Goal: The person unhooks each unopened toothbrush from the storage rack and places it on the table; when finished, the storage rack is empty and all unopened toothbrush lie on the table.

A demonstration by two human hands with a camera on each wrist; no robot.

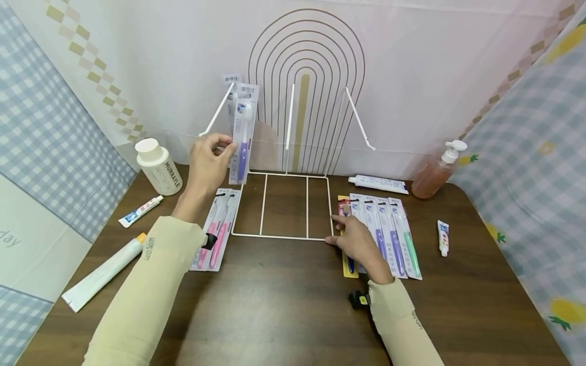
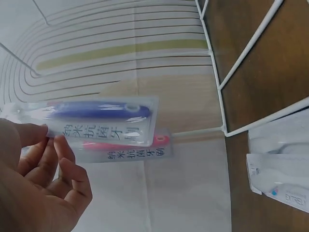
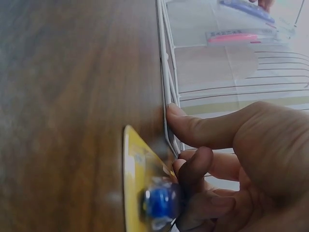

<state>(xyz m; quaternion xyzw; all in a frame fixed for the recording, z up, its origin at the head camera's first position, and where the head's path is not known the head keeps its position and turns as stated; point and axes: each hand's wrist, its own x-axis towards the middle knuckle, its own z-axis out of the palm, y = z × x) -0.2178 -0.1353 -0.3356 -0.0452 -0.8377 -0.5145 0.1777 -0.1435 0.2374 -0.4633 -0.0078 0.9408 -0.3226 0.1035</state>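
My left hand pinches a packaged purple toothbrush between thumb and fingers, holding it upright by the left prong of a white wire rack. Behind it, a packaged pink toothbrush hangs at that same prong, mostly hidden in the head view. The right hand grips the front right corner of the rack's base, thumb on the wire in the right wrist view. Under that hand lies a yellow-backed toothbrush pack, partly covered.
Several packaged toothbrushes lie right of the rack, and pink ones lie left. Around them are a white bottle, a pump bottle, a large toothpaste tube, another tube and small tubes.
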